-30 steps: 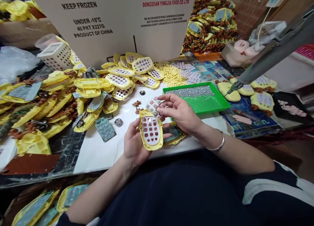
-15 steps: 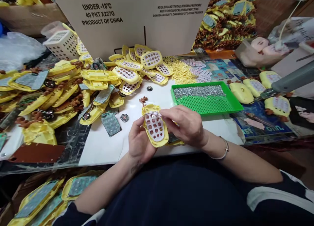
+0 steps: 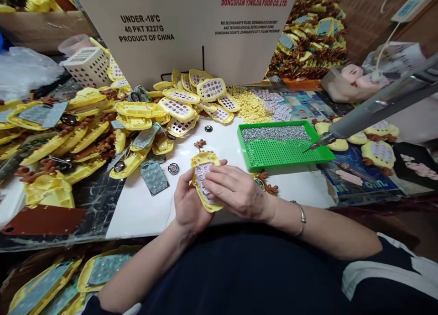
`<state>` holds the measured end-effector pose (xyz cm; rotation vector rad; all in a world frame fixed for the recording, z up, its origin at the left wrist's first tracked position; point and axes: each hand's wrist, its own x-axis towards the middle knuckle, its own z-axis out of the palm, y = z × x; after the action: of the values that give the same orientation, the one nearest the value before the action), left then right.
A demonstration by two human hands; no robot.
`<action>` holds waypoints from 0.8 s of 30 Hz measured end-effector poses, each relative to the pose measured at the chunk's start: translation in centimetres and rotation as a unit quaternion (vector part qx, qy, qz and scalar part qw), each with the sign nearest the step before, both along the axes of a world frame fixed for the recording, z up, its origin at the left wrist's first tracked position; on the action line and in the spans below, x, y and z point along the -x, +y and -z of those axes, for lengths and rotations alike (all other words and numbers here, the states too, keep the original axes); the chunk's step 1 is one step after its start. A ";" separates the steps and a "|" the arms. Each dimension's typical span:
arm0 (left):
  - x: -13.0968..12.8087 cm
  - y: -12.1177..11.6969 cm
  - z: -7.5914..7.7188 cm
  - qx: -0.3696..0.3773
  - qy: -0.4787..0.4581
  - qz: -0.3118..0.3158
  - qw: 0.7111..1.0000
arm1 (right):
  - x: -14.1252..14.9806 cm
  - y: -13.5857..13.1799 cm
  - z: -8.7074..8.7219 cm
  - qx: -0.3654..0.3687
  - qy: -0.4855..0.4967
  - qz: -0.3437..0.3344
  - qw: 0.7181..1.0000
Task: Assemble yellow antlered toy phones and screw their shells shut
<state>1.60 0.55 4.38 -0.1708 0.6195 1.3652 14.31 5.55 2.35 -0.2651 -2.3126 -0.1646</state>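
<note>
My left hand cradles a yellow plastic half-shell from below and the side, its hollow inner face up. A pale rubber keypad with rounded bumps lies inside it, partly covered. My right hand rests with extended fingers flat on the keypad. Just beyond the shell's top end is a brown antler-shaped piece. Behind my right hand another part with brown antlers is mostly hidden. A greenish circuit board and a small round speaker lie to the left.
A green tray of small screws stands at the right, with an electric screwdriver hanging over it. Yellow shells are heaped left. Small yellow pieces lie before a carton. Assembled yellow toys sit far right.
The keypad, pinched in my right hand before, has gone down into the half-shell. My right fingers have flattened onto it. My left hand keeps the shell in roughly the same place.
</note>
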 end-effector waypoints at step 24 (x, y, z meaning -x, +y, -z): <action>1.2 1.3 0.3 0.017 0.083 -0.007 0.996 | -0.7 20.6 -2.6 0.382 -0.200 0.502 0.749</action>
<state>0.43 1.81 4.06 -0.0902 0.7823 1.3908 15.05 26.12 4.92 -2.0637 -2.2489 0.2490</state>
